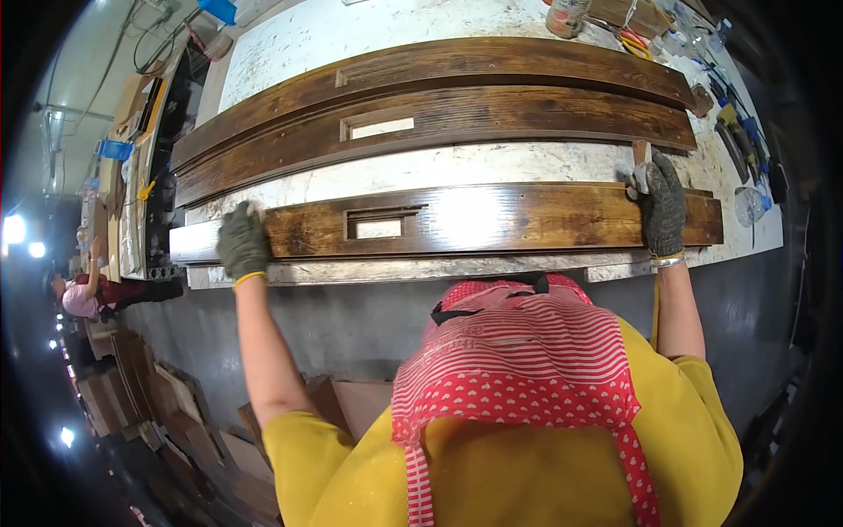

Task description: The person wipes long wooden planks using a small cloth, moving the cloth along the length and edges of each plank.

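A long dark-stained wooden plank (pixel 527 215) with a rectangular cut-out lies along the near edge of the white, stained workbench (pixel 492 162). My left hand (pixel 241 241), in a dark glove, grips the plank's left part where the stained wood meets a pale, bare end. At the plank's right end my right hand (pixel 663 209), also gloved, is closed around a small brush (pixel 641 158) whose wooden handle sticks up above the fingers. My red-and-white headscarf and yellow shirt fill the lower middle of the view.
Two more dark planks (pixel 457 66) (pixel 492 114) lie further back on the bench. A tin (pixel 566 16) stands at the far edge, hand tools (pixel 733 132) and a plastic bottle (pixel 748 206) at the right. Wood pieces (pixel 176 413) are stacked low left; another person (pixel 83 297) works beyond.
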